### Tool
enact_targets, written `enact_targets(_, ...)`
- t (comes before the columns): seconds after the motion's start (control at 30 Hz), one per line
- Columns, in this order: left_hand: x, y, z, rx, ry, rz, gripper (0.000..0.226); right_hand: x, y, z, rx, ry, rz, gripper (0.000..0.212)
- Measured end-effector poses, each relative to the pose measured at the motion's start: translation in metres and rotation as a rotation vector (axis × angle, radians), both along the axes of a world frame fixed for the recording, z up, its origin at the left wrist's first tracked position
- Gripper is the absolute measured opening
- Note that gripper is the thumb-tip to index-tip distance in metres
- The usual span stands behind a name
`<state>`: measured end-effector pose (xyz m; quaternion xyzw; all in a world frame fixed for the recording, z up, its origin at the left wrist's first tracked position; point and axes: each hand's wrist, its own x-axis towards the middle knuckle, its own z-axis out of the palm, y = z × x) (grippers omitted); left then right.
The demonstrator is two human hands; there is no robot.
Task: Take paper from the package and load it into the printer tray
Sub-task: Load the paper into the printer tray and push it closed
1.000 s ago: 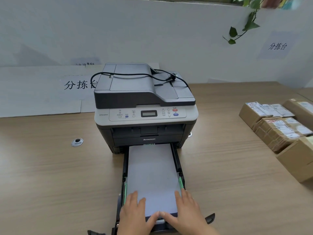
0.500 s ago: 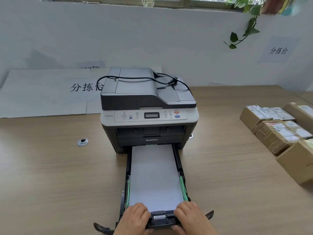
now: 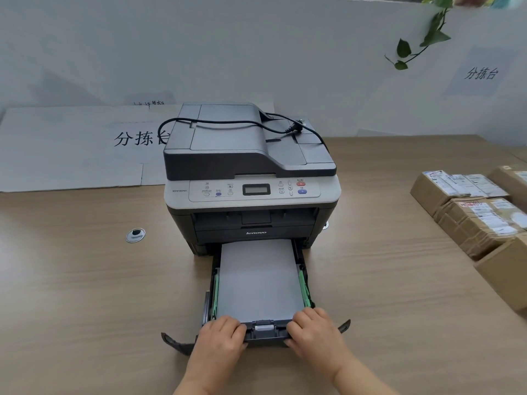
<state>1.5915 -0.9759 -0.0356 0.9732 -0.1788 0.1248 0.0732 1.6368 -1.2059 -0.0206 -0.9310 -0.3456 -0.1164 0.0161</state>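
In the head view, the paper is seen lying flat in the tray, which is drawn out from the printer on the table. The left hand and right hand are curled onto the tray's near edge, so loading is judged done and only pushing the tray in is left.

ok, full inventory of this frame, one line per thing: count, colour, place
grey and white desktop printer: 1, centre of table
black pulled-out paper tray: 1, in front of printer
white paper stack: 1, lying in tray
black power cord: 1, draped across printer top
brown wooden table: 1, under everything
brown cardboard parcels: several, white labels, right edge of table
round silver cable grommet: 1, left of printer
white printed signs: 2 readable, back wall
green vine: 1, top right
left hand: gripping tray front, left side
right hand: gripping tray front, right side
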Motion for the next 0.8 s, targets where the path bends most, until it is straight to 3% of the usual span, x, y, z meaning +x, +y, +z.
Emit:
enact_targets(0.23,0.024,-0.007,0.006,0.072,0.038,0.053,0.032,0.022,0.009,-0.001,0.014,-0.049,0.001,0.014)
enact_targets(0.8,0.085,-0.001,0.017,0.179,0.099,0.083,0.032,0.082,0.024,0.006,-0.034,0.006,-0.029,0.023)
